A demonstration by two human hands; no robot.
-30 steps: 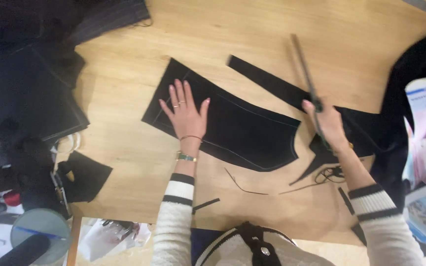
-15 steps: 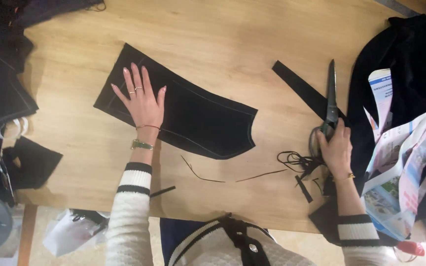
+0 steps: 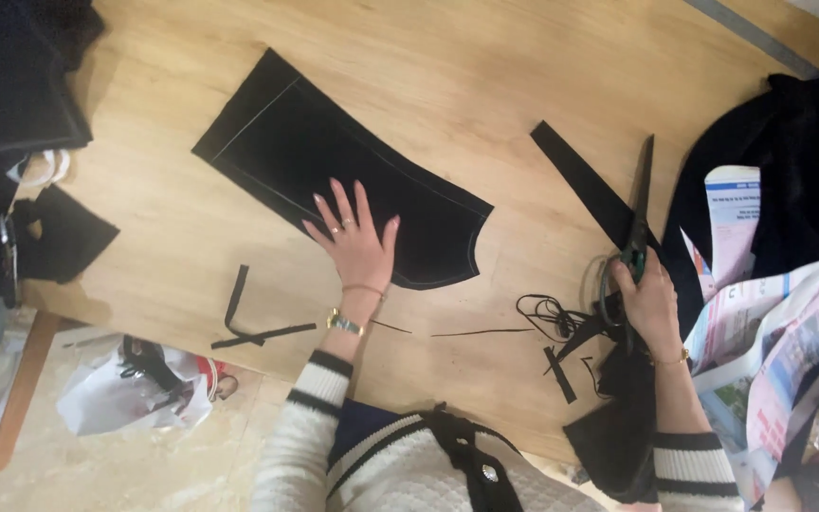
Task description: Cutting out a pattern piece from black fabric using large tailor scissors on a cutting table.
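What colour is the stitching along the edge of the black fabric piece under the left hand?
White, on the black fabric piece; head view.

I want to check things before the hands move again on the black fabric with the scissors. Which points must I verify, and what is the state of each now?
1. The large black fabric panel with pale stitched lines lies flat on the light wooden table: ok.
2. The left hand presses on the panel, fingers spread: ok.
3. The right hand grips the handles of the long dark scissors: ok.
4. Scissor blades closed, tips pointing away from the body: ok.
5. Blades clear of the left hand: ok, well apart.
6. Area near the scissors free of scraps: not ok; the narrow black fabric strip and the tangled black thread trimmings lie there.
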